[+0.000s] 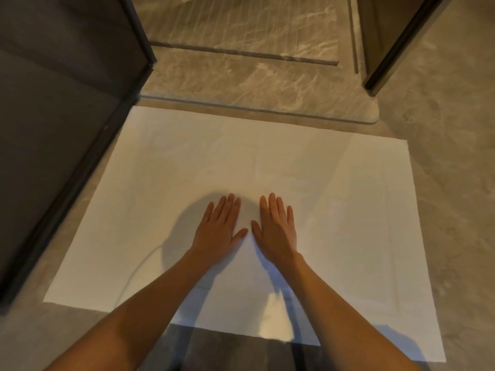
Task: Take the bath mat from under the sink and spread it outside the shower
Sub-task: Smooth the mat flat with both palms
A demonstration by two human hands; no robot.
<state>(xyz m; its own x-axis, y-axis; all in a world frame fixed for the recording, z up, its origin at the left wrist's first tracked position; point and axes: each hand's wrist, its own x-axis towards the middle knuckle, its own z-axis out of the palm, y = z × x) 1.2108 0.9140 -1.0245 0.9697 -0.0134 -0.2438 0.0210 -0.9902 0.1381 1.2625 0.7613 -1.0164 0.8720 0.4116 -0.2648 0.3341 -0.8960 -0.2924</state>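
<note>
White terry cloth: the bath mat [348,210] lies spread flat across the centre of the frame, on the grey-brown stone floor [452,129].
Left hand [218,231]: fully open, palm down, fingers straight and close together, pressed flat on the mat just left of centre; it grips nothing.
Right hand [277,231]: open in the same way, palm down on the mat; its thumb nearly meets the left thumb.
Arms: both bare forearms come up from the bottom edge and converge toward the middle, forming a narrow V.
Mat position: its far edge runs just beside the raised marble shower threshold [241,103] in the upper middle; its left edge lies near the dark panel [53,129] at the left.
Upper right: a dark door frame [385,62] stands at the threshold's end.
Writing: faint woven relief shows on the mat; nothing is legible.
</note>
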